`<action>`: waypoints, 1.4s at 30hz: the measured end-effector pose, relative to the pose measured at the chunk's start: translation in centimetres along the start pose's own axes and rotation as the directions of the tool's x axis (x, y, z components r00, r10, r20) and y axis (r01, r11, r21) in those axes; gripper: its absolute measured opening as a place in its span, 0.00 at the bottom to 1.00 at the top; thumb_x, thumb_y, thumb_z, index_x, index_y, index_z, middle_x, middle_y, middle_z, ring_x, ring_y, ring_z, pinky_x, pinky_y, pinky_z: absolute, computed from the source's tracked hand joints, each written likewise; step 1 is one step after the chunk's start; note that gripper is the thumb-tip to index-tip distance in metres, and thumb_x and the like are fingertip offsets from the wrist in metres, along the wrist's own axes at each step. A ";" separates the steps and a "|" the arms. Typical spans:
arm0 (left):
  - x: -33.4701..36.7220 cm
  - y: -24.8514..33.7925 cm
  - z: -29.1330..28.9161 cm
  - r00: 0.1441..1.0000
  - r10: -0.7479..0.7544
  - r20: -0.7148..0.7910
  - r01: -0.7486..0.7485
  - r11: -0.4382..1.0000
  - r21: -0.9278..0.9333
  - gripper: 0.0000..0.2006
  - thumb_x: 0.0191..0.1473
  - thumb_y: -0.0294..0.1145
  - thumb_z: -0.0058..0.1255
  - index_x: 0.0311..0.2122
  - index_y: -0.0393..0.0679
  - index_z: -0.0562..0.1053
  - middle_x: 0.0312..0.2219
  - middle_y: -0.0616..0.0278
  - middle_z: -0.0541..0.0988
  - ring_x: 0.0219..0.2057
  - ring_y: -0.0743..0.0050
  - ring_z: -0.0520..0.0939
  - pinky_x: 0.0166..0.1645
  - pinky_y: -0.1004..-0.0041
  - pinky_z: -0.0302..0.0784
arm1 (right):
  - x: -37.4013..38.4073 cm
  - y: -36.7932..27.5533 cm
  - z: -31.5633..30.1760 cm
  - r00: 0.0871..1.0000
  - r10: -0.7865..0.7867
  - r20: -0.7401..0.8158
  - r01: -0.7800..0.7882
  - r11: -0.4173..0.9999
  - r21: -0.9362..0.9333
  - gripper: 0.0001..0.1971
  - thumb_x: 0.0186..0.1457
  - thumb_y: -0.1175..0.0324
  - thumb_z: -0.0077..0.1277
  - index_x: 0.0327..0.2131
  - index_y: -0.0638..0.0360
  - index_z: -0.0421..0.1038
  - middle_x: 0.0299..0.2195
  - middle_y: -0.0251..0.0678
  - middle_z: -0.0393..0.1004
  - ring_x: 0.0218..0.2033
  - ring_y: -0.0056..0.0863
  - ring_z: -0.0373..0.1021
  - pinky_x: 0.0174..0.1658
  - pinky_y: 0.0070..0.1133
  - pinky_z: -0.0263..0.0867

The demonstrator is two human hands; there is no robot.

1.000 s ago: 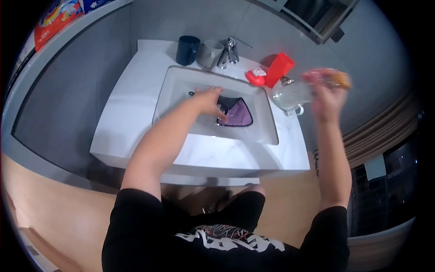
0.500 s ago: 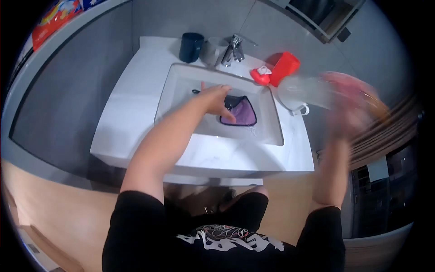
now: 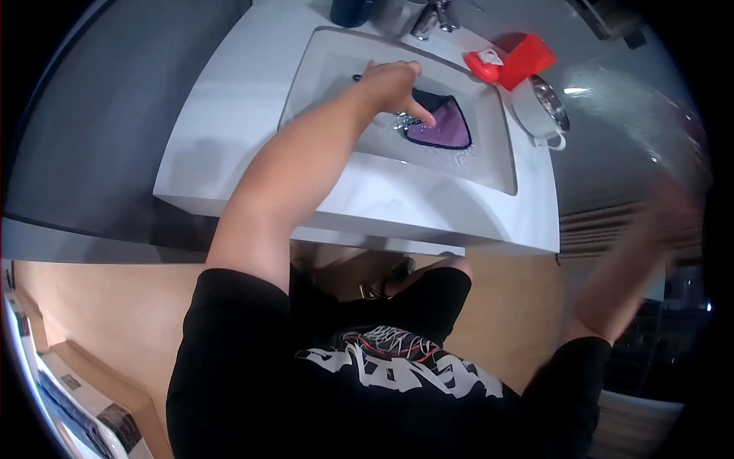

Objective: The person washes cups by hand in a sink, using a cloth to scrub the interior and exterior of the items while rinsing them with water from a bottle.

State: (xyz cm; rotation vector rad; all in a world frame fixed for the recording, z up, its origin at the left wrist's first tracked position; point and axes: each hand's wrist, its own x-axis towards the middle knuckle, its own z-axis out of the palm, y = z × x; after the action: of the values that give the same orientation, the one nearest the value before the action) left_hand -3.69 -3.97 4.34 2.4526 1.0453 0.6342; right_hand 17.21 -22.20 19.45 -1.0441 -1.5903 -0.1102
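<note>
My left hand (image 3: 394, 88) reaches over the white sink (image 3: 497, 164), thumb stretched out from the other fingers, which partly hide each other. Beside the thumb, a purple cloth piece with black edging (image 3: 443, 126) lies in the water, its left part under the hand. Small bubbles or drops glint next to the thumb. Far out to the right, my right hand (image 3: 677, 203) is smeared by motion and its fingers cannot be made out. Close above it, a see-through, shiny thing (image 3: 627, 99) shows blurred; its kind is unclear.
A white mug with a metal inside (image 3: 539, 111) stands on the counter's right edge, near a red box (image 3: 527, 61) and a red soap dish (image 3: 483, 65) with a white piece on it. Behind the sink are a chrome tap (image 3: 436, 19), a dark mug (image 3: 352, 11) and a pale mug (image 3: 399, 15).
My right hand has swung farther right, to the view's edge, with the see-through blur. The view has shifted, so the sink sits higher. My left hand stays over the cloth piece.
</note>
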 end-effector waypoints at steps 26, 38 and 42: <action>0.7 1.9 0.6 0.964 -0.197 -0.178 0.229 0.957 0.178 0.22 0.43 0.25 0.55 0.47 0.44 0.69 0.46 0.54 0.76 0.47 0.52 0.79 0.54 0.47 0.68 | -0.5 2.1 3.7 0.992 0.047 0.119 -0.043 0.998 -0.039 0.14 0.42 0.76 0.64 0.35 0.55 0.74 0.36 0.36 0.76 0.42 0.30 0.73 0.49 0.33 0.66; 0.1 2.5 0.0 0.976 -0.204 -0.074 0.212 0.970 0.115 0.50 0.34 0.41 0.72 0.62 0.47 0.56 0.49 0.49 0.74 0.50 0.49 0.77 0.52 0.53 0.72 | 5.4 1.8 2.2 0.969 -0.191 0.157 0.119 0.918 0.379 0.03 0.55 0.75 0.51 0.34 0.61 0.72 0.31 0.41 0.78 0.34 0.31 0.75 0.40 0.28 0.71; 0.3 3.7 -1.0 0.989 -0.135 -0.051 0.140 0.983 0.119 0.56 0.31 0.46 0.73 0.65 0.43 0.52 0.49 0.50 0.75 0.52 0.51 0.76 0.55 0.54 0.69 | 2.6 3.9 5.0 0.976 -0.184 0.117 0.203 0.963 -0.178 0.05 0.50 0.74 0.57 0.31 0.60 0.72 0.32 0.41 0.77 0.34 0.29 0.75 0.41 0.23 0.70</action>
State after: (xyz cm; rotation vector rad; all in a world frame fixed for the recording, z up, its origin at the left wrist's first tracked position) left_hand -1.94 -5.94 7.14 2.4520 1.2941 0.5964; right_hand 16.29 -15.49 18.25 -1.0498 -1.7976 -0.3527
